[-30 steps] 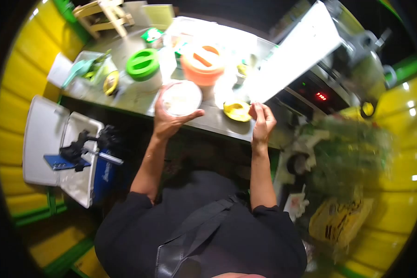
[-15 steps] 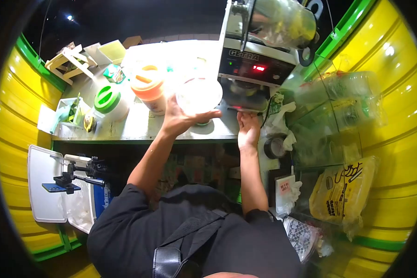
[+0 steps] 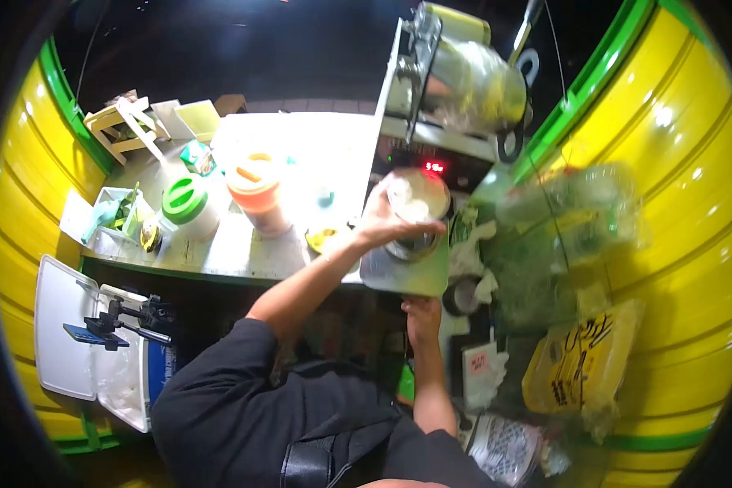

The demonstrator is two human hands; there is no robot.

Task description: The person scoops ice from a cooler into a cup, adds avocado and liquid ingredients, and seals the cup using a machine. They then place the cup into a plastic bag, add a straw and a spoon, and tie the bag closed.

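Observation:
My left hand [image 3: 377, 221] is wrapped around a clear plastic cup [image 3: 420, 197] with whitish contents at its top. The cup overlaps the round holder on the pulled-out tray [image 3: 424, 279] of the cup sealing machine [image 3: 454, 145]. At the tray's front edge, my right hand [image 3: 421, 315] is closed with its fingers curled on the tray's handle, which the hand mostly hides. A red lit display glows on the machine's front panel, just beyond the cup.
A jug with an orange lid [image 3: 254, 195] and another with a green lid [image 3: 187, 205] stand on the counter [image 3: 220, 254]. Farther left is a bin of green leaves [image 3: 122, 213]. Clear plastic packs [image 3: 577, 203] and a yellow printed bag [image 3: 576, 362] sit along the right wall.
The sealer's tray has slid out toward me with my right hand. My left hand has carried the cup rightward from the counter to over the tray.

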